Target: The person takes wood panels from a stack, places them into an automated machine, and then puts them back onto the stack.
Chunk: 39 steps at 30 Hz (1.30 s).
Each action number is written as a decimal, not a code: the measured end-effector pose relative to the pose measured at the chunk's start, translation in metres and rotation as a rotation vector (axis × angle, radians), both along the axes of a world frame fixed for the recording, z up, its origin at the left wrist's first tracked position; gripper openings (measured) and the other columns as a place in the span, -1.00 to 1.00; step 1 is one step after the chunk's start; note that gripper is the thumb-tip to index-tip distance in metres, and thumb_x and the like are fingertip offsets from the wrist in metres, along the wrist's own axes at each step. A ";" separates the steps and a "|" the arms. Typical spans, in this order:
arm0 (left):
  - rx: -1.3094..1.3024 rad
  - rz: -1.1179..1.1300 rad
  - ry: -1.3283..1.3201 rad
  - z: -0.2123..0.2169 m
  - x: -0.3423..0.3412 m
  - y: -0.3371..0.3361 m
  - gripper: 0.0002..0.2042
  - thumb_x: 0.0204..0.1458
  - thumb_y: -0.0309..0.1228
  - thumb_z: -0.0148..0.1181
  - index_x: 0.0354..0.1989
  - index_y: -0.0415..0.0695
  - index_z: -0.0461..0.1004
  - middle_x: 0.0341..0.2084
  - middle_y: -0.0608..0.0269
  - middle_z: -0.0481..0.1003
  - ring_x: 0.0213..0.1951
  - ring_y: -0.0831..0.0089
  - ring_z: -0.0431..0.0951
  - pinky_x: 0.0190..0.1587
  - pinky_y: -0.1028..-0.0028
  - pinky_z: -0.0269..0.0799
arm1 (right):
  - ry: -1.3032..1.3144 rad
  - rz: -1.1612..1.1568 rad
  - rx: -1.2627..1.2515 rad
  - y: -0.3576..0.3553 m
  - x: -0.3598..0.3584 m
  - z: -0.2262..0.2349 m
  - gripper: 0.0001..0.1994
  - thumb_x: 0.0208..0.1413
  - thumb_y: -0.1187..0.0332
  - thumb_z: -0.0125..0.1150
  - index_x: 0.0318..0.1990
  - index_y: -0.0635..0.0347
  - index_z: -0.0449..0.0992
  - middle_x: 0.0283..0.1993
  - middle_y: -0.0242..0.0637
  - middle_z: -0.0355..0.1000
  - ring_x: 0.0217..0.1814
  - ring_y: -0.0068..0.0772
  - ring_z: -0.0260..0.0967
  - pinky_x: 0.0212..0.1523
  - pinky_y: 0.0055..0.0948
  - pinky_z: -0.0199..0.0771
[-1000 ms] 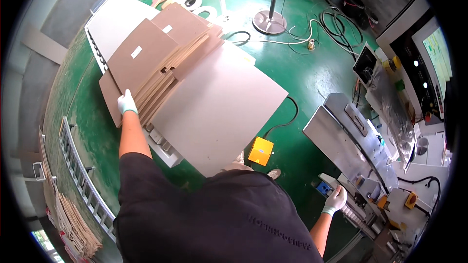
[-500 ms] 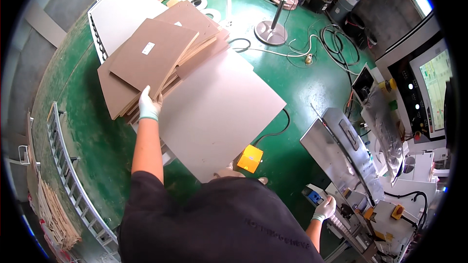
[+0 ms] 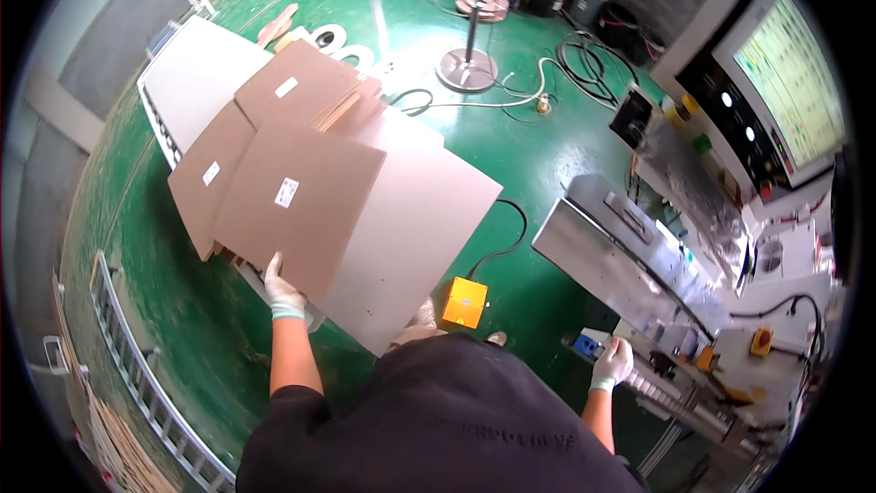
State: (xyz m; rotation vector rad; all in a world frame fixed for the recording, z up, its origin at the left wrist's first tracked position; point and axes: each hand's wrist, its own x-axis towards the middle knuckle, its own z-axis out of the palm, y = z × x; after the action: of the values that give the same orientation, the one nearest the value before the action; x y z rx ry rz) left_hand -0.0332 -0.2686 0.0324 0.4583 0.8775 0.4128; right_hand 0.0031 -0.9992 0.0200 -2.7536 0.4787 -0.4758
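Note:
My left hand [image 3: 285,292], in a white glove, grips the near edge of a brown panel [image 3: 315,228] with the thumb on top. The panel bears a white label and lies slanted, partly over a large pale grey board [image 3: 411,228]. Beside and behind it lie more brown labelled panels, one on the left [image 3: 205,178] and a stack [image 3: 297,82] farther back. My right hand [image 3: 612,363], also gloved, is out at the right beside the machine's metal parts, its fingers curled. Whether it holds anything cannot be made out.
A yellow box [image 3: 465,302] with a black cable stands on the green floor near my feet. To the right is a machine with a metal cover [image 3: 602,256] and a lit screen [image 3: 792,78]. A fan stand [image 3: 467,68] and coiled cables lie ahead; a metal roller frame [image 3: 151,379] is left.
My left hand has drawn the top brown panel nearer and to the right, off the stack and partly onto the grey board. The right hand stays beside the machine, still curled.

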 end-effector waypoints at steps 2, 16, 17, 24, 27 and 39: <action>0.095 -0.093 -0.081 0.010 -0.003 -0.009 -0.53 0.25 -0.10 0.13 0.24 -0.11 0.45 0.16 0.18 0.51 0.17 0.13 0.48 0.25 0.06 0.38 | -0.043 0.038 0.027 -0.006 0.000 -0.004 -0.75 0.26 0.19 0.15 -0.26 0.16 0.63 -0.23 -0.12 0.59 -0.14 0.03 0.54 -0.05 -0.10 0.51; -0.077 -1.210 -0.247 0.004 0.127 -0.201 -0.33 -0.09 -0.50 0.35 0.30 -0.30 0.36 0.12 -0.02 0.53 0.12 0.02 0.57 0.20 0.06 0.51 | -0.137 0.137 1.773 0.091 0.024 0.094 -0.46 0.45 -0.03 -0.01 0.26 0.30 0.43 0.17 -0.21 0.53 0.08 -0.36 0.51 0.21 -0.37 0.44; -0.041 -1.300 -0.197 0.015 0.143 -0.235 -0.35 -0.08 -0.52 0.35 0.28 -0.32 0.36 0.09 0.01 0.54 0.10 0.05 0.59 0.19 0.06 0.52 | -0.202 0.029 1.611 0.082 0.014 0.087 -0.49 0.46 -0.01 -0.02 0.19 0.31 0.49 0.11 -0.21 0.56 0.06 -0.37 0.52 0.18 -0.38 0.44; -0.087 -1.772 -0.227 -0.002 0.162 -0.396 -0.46 0.03 -0.51 0.30 0.25 -0.25 0.41 0.09 0.13 0.55 0.12 0.20 0.57 0.23 0.19 0.48 | -0.798 -0.705 1.512 0.011 -0.085 0.023 -0.85 0.32 0.40 0.18 -0.21 0.25 0.64 -0.20 -0.32 0.60 -0.12 -0.44 0.51 0.05 -0.42 0.48; -0.112 -1.832 -0.209 -0.013 0.152 -0.440 -0.49 0.08 -0.52 0.24 0.26 -0.23 0.40 0.11 0.15 0.55 0.14 0.20 0.57 0.25 0.18 0.48 | -0.974 -0.867 1.540 -0.007 -0.118 0.004 -0.89 0.30 0.49 0.14 -0.20 0.25 0.61 -0.21 -0.28 0.60 -0.12 -0.39 0.53 0.05 -0.40 0.55; 0.185 -1.670 -0.207 -0.018 0.120 -0.550 -0.39 0.40 0.09 -0.07 0.34 -0.20 0.32 0.21 0.14 0.46 0.17 0.24 0.51 0.23 0.26 0.48 | -0.943 -0.995 2.432 0.016 -0.090 0.037 -0.52 0.24 0.09 0.31 0.22 0.07 0.43 0.26 -0.23 0.42 0.31 -0.08 0.31 0.31 0.07 0.33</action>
State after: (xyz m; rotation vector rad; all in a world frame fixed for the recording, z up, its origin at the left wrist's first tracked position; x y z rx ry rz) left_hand 0.0868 -0.8190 0.0143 1.1112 0.0456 -0.9903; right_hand -0.0864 -0.9833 0.0573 0.1635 0.9644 -0.5455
